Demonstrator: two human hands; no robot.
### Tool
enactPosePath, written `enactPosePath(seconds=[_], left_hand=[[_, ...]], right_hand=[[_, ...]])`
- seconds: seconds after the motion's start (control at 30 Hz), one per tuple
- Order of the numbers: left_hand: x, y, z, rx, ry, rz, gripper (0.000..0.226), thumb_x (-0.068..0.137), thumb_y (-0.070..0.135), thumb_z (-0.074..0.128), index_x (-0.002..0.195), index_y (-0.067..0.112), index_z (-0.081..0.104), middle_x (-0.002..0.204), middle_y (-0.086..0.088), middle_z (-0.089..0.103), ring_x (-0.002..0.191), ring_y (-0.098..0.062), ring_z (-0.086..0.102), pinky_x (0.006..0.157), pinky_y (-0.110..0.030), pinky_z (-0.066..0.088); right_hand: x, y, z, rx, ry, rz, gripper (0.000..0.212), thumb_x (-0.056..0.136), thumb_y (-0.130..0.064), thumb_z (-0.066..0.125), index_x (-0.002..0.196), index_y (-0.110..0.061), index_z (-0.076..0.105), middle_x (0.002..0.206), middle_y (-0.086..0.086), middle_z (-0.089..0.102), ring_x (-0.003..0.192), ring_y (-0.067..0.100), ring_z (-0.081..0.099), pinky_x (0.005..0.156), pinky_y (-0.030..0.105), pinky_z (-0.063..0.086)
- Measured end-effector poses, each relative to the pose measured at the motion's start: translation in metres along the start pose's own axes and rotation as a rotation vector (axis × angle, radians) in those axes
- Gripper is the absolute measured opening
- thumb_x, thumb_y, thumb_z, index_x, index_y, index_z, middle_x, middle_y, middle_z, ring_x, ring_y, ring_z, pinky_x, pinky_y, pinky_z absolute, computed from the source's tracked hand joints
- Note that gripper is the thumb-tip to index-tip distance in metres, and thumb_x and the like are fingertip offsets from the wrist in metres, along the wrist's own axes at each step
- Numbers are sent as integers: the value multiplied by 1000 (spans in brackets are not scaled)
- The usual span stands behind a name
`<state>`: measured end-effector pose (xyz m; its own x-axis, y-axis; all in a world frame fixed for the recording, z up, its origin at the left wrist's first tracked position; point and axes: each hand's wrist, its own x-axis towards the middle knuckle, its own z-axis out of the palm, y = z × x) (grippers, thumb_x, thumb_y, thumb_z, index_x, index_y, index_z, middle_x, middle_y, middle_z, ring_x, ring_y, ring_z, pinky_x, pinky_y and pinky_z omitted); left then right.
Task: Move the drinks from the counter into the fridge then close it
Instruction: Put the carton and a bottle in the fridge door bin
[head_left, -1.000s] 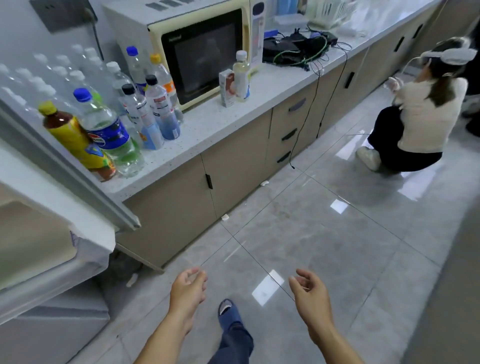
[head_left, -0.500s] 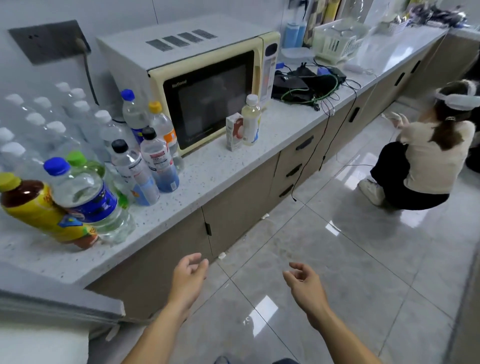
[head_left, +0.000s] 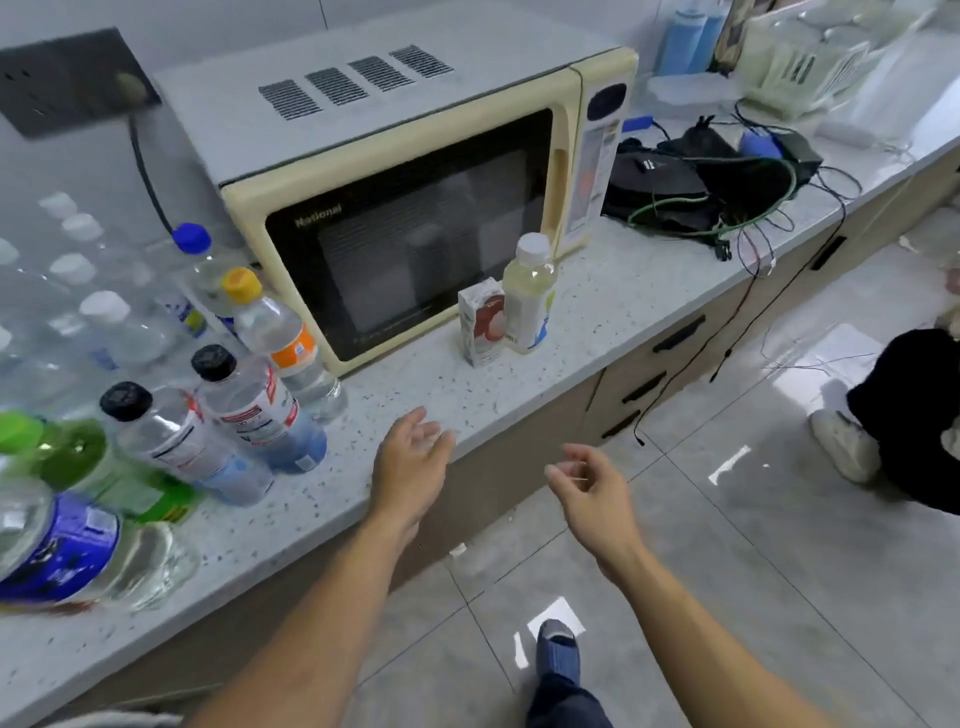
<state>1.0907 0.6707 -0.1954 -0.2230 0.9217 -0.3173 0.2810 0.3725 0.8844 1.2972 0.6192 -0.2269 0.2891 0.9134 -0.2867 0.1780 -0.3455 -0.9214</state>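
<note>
**Both hands empty at the table edge, drinks ahead and to the left**

The head view shows the left hand (head_left: 413, 460) raised over the front edge of the table (head_left: 613, 291), palm turned partly up, fingers (head_left: 421, 423) loosely spread and holding nothing. The right hand (head_left: 589, 491) hangs over the floor, off the table, its fingers gently curled and also empty.

The drinks all stand upright, long axes vertical, caps up. Nearest the left hand is a pair of black-capped bottles (head_left: 249, 405), just to its left, with an orange-capped bottle (head_left: 280, 338) behind them against the microwave (head_left: 405, 208). Further left stand a green bottle (head_left: 88, 457), a blue-labelled bottle (head_left: 62, 551) at the frame edge, and a blurred cluster of white-capped bottles (head_left: 98, 317) towards the wall. Ahead of both hands, slightly right of the left hand and in front of the microwave door, a pale-yellow bottle (head_left: 527, 296) and a small carton (head_left: 480, 322) stand touching or nearly so.

The fridge is out of view. Judged from this layout, the left hand is the nearer to every drink; the black-capped pair lies within its easiest reach, whereas the yellow bottle and carton require a forward reach across the table that either hand might make.
</note>
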Motion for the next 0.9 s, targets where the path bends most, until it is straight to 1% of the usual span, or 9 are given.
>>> enactPosePath(seconds=[0.1, 0.13, 0.23, 0.4, 0.5, 0.6, 0.67, 0.8, 0.9], left_hand=[[36, 30, 30, 36, 66, 2, 59, 89, 37, 69, 141, 37, 42, 137, 11, 55, 99, 1, 53, 73, -15, 48], [47, 38, 39, 45, 88, 0, 62, 88, 39, 70, 142, 37, 40, 139, 10, 54, 102, -1, 54, 73, -14, 45], [76, 54, 64, 5, 148, -12, 69, 82, 47, 72, 141, 41, 37, 142, 10, 51, 119, -9, 53, 79, -21, 44], [111, 64, 88, -34, 171, -44, 79, 76, 46, 79, 142, 40, 36, 145, 10, 48, 130, -14, 47, 94, -32, 43], [120, 69, 93, -29, 156, -84, 70, 76, 44, 81, 135, 40, 44, 138, 9, 54, 125, -16, 52, 92, -32, 45], [123, 72, 94, -51, 135, -82, 56, 74, 53, 78, 122, 39, 53, 130, 8, 61, 116, -13, 57, 86, -28, 44], [120, 70, 92, -75, 142, -68, 50, 75, 55, 75, 117, 39, 54, 124, 10, 62, 107, -7, 60, 82, -22, 45], [101, 58, 79, -88, 229, -98, 18, 85, 53, 67, 94, 47, 52, 98, 25, 61, 85, 7, 56, 59, -10, 43], [76, 40, 63, -421, 202, -192, 17, 88, 50, 64, 104, 43, 60, 107, 14, 71, 101, -8, 66, 73, -24, 57]], right_hand=[[58, -26, -9, -78, -13, -96, 39, 87, -35, 72, 123, -27, 59, 108, -10, 64, 96, 9, 62, 80, 22, 51], [77, -34, -11, -113, -20, -139, 47, 86, -38, 73, 128, -26, 57, 117, -11, 62, 102, 9, 60, 85, 24, 50], [128, -55, -14, -177, -50, -221, 70, 80, -48, 76, 139, -29, 45, 136, -12, 52, 113, 7, 54, 91, 26, 46], [189, -79, -8, -156, -146, -247, 96, 65, -61, 81, 143, -41, 28, 141, -11, 46, 119, 7, 49, 94, 27, 43], [208, -87, 1, -169, -212, -314, 89, 64, -57, 85, 136, -44, 34, 133, -29, 46, 118, -2, 48, 93, 16, 38], [217, -89, 8, -136, -243, -368, 76, 64, -55, 86, 123, -55, 37, 113, -48, 47, 110, -20, 47, 79, 2, 37], [223, -85, 12, -113, -242, -376, 74, 65, -50, 87, 121, -56, 37, 112, -48, 48, 109, -21, 48, 79, 2, 39], [231, -80, 22, -90, -212, -355, 74, 66, -46, 88, 121, -52, 39, 112, -38, 53, 106, -19, 51, 84, 10, 43], [230, -79, 29, -46, -171, -320, 66, 70, -44, 86, 122, -43, 46, 111, -27, 59, 102, -14, 56, 82, 14, 46]])
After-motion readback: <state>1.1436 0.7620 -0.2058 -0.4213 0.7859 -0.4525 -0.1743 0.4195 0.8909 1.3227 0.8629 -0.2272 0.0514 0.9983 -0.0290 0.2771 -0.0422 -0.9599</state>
